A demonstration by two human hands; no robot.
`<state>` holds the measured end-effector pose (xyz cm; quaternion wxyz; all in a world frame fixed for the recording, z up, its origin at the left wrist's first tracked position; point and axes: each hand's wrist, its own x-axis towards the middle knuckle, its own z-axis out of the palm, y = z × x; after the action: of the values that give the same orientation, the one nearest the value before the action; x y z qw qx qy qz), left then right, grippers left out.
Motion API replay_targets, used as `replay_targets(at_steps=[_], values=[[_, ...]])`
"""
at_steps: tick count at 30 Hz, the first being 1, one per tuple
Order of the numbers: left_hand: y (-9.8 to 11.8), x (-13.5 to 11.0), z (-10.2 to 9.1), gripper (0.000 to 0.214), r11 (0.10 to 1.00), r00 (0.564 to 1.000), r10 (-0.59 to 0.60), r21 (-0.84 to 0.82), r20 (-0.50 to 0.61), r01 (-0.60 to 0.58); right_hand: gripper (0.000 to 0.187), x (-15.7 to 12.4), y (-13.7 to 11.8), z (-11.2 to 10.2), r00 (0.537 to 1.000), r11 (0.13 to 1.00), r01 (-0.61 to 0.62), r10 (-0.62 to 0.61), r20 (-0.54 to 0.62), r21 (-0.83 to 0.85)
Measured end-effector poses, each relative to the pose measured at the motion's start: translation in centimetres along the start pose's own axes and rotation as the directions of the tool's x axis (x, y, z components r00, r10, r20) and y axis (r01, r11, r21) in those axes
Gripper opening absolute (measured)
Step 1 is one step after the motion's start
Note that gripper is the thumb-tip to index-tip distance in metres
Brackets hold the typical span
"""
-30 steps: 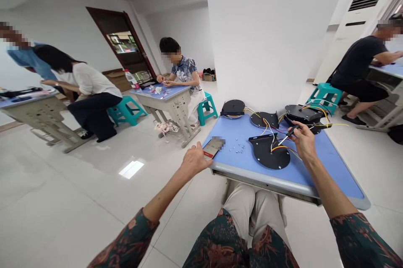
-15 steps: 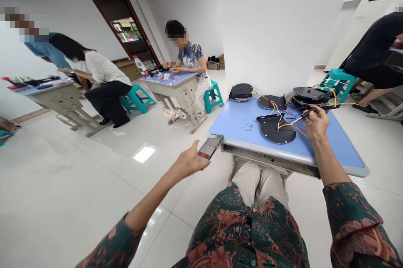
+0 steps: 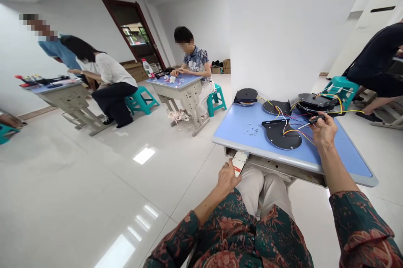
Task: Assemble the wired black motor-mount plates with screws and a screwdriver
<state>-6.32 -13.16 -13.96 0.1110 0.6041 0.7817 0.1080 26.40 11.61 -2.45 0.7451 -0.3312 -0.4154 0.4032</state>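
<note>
My left hand (image 3: 228,177) grips a smartphone (image 3: 239,162) with a lit screen, held low at the front edge of the blue-topped desk (image 3: 233,123). Above the desk's right side, my right hand (image 3: 325,133) is closed around the dark handle of a screwdriver (image 3: 310,122), its shaft pointing left. Left of that hand lies a flat black rounded housing (image 3: 281,134) with coloured wires coming from its middle. Small screws (image 3: 252,130) are scattered on the desktop beside it.
More black round housings with wires stand along the desk's back: one at the left corner (image 3: 246,95), one in the middle (image 3: 273,107), and a stack (image 3: 317,100) at right. Under the desktop is an open drawer shelf (image 3: 277,167). Co-workers sit at other desks (image 3: 176,85) to the left.
My left hand has brought the phone rightward and closer to my lap, and its screen now faces me. My right hand still holds the screwdriver, its tip a little farther from the housing's centre.
</note>
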Motion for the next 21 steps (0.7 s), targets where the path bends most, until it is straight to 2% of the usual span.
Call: replay_targets(at_steps=[4,8,13,21], values=[[1.6,3.8,1.2,0.077,0.999,0.996,0.012,0.039,-0.086,-0.009,0.031,-0.3,0.1,0.0,0.997,0.999,0.042,-0.041,0.065,-0.016],[2.1,5.9,1.5,0.058,0.996,0.997,-0.012,0.085,-0.073,0.018,0.034,-0.7,-0.1,0.2,0.991,0.999,0.032,-0.029,0.13,-0.024],[1.9,7.1,1.7,0.046,0.988,0.997,-0.058,0.142,-0.045,0.064,0.04,-1.4,-0.9,1.0,0.987,0.998,0.011,-0.021,0.162,0.065],[1.8,7.5,2.3,0.05,0.982,0.993,-0.114,0.146,-0.039,0.119,0.035,-1.6,-1.2,1.4,0.988,0.996,0.004,-0.019,0.156,0.091]])
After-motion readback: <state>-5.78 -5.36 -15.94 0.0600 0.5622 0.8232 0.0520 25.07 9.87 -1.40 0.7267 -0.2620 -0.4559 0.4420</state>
